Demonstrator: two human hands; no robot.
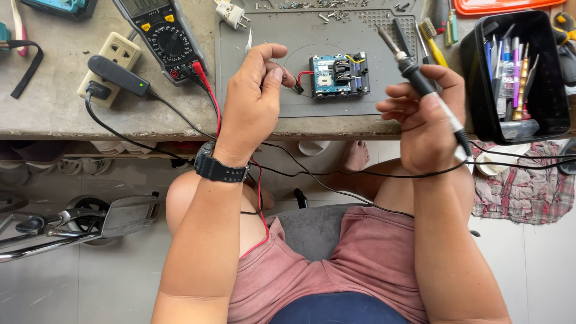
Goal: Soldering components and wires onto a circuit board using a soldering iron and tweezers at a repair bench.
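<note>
The small blue circuit board (339, 75) lies on the grey mat (252, 90) on the desk, between and just beyond both hands, its long side running left to right. The left hand (255, 99), nearer, pinches its thin wire (287, 71). The right hand (423, 117) grips a soldering iron (414, 69), tip angled up-left.

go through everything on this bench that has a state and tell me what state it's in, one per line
left hand: pinched shut on thin wire
right hand: closed around soldering iron, tip up, off the board
circuit board: flat on grey mat, untouched
multimeter: leads plugged in
black adapter: plugged in, green light on
tool bin: open, full
</note>
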